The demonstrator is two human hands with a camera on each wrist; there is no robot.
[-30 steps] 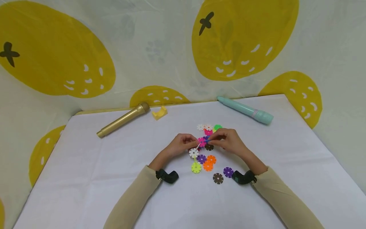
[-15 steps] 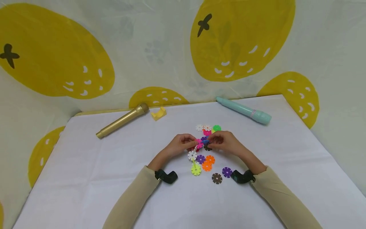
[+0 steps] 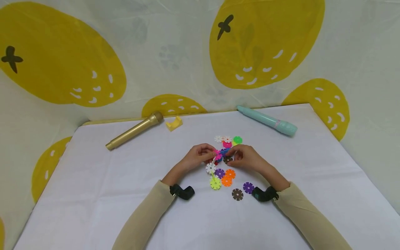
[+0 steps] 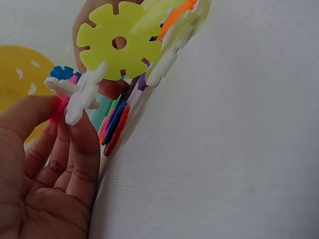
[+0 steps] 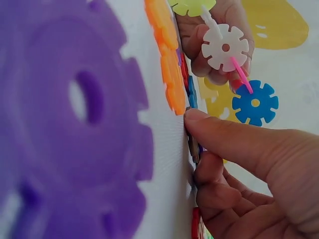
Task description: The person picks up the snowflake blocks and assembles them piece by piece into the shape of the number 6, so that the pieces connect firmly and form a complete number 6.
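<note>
Notched plastic discs are slotted into a chain: yellow (image 4: 107, 57), white (image 3: 208, 167), pink (image 3: 217, 155) and blue (image 5: 266, 101), with more white pieces showing in the left wrist view. My left hand (image 3: 197, 156) pinches the pink disc between thumb and fingers, the chain hanging toward me. My right hand (image 3: 248, 158) is apart from the blue disc. Its thumb reaches the edge of a brown disc (image 5: 193, 145) lying on the table, with bent fingers on the far side and a gap between. A firm grip on that disc does not show.
Loose discs lie around the hands: two orange (image 3: 227, 181), purple (image 3: 248, 188), another brown (image 3: 237, 194), white (image 3: 218, 139) and green (image 3: 238, 139). Toward the back are a gold microphone (image 3: 135, 131), a yellow holder (image 3: 174, 123) and a mint microphone (image 3: 268, 120).
My right hand has let go of the blue disc, which stays slotted to the pink one. Its thumb has lowered to the brown disc. My left hand keeps its pinch.
</note>
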